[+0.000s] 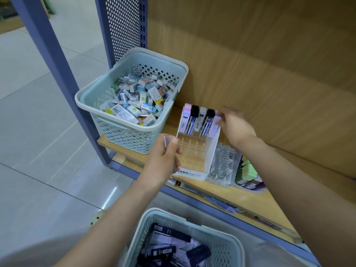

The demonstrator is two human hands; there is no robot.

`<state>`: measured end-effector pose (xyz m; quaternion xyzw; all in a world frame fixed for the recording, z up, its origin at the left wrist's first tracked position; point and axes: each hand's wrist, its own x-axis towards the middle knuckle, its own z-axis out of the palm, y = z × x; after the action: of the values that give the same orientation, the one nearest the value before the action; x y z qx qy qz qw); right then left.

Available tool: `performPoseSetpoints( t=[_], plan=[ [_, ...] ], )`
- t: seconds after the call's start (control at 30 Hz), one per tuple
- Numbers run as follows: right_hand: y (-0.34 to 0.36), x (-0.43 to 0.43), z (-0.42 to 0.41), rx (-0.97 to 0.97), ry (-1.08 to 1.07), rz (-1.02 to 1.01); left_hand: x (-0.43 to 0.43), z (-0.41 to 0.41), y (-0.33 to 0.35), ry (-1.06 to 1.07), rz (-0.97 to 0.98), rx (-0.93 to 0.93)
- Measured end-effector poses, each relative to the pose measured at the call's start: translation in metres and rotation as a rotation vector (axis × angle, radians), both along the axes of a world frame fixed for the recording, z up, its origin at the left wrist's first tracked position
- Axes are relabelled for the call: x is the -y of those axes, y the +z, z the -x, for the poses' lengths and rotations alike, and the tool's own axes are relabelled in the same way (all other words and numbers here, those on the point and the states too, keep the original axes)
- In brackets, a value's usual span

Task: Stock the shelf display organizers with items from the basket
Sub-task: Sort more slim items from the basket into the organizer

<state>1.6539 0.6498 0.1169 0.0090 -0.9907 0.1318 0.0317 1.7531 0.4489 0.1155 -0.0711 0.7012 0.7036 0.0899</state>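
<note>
Organizer (211, 151) on shelf (242, 197): left hand (164, 153) curls around its clear left wall; right hand (236, 126) pinches a lilac case (215, 130) in the back row.

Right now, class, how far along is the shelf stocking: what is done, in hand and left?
Done: four cases stand in the organizer's back row. In hand: the right hand pinches a lilac case beside them while the left hand grips the organizer's side. Left: the front rows are empty, and the near basket holds many cases.
</note>
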Motion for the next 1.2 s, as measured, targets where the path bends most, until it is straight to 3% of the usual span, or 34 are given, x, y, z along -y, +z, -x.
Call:
performPoseSetpoints(
  t=[0.23,0.3,0.4,0.5,0.63,0.73,0.9,1.03,1.2],
  plan=[
    [-0.012,-0.002,0.0,-0.124,-0.004,-0.268,-0.004,-0.002,-0.004,-0.038,0.011,-0.028],
    [-0.009,0.004,-0.006,-0.142,0.001,-0.248,-0.006,-0.002,-0.004,-0.043,-0.022,0.032],
    [0.005,0.024,-0.03,-0.177,0.083,0.132,-0.008,-0.001,-0.001,-0.073,-0.167,0.164],
    [0.024,0.046,-0.069,0.007,0.239,0.481,-0.01,-0.001,0.001,-0.122,-0.228,0.195],
    [0.034,0.055,-0.104,0.198,0.362,0.598,-0.013,-0.012,0.007,-0.219,-0.176,0.172],
    [0.04,0.05,-0.108,0.16,0.292,0.692,-0.016,-0.015,0.008,-0.269,-0.042,0.17],
    [0.048,0.016,-0.107,-0.018,0.039,1.026,-0.013,-0.019,0.006,-0.135,0.014,0.134],
    [0.043,-0.026,-0.103,-0.214,-0.094,0.766,-0.013,-0.024,0.004,-0.133,0.06,-0.045],
    [0.01,-0.064,-0.099,-0.124,-0.134,0.308,-0.016,-0.025,0.002,-0.182,0.083,-0.106]
  ],
)
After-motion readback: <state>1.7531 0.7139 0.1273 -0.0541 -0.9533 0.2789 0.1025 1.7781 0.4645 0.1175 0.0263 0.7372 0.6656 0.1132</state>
